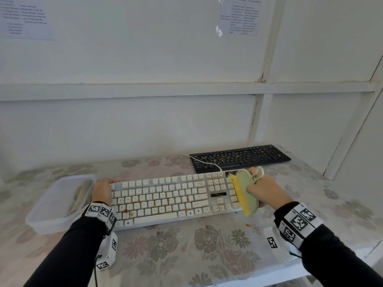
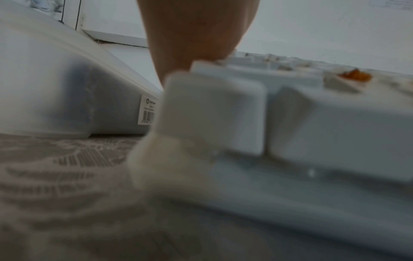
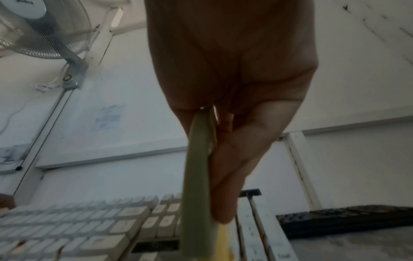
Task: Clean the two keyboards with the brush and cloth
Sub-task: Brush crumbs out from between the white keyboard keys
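Observation:
A white keyboard (image 1: 165, 200) with orange crumbs on its keys lies across the middle of the table. My left hand (image 1: 102, 190) grips its left end, fingers curled over the far corner; the left wrist view shows that hand (image 2: 196, 35) at the keyboard's edge (image 2: 335, 123). My right hand (image 1: 264, 190) holds a green brush (image 1: 246, 193), its yellow bristles down on the number pad at the right end. Seen from the right wrist, the brush (image 3: 196, 185) is edge-on under my fingers (image 3: 230, 176). A black keyboard (image 1: 240, 157) strewn with crumbs lies behind, at the right.
A clear plastic container (image 1: 60, 204) stands just left of the white keyboard, with a pale rolled item inside. A white cable (image 1: 207, 161) runs over the black keyboard. Crumbs (image 1: 247, 225) lie on the floral tablecloth. The wall is close behind; a fan (image 3: 38, 30) hangs on it.

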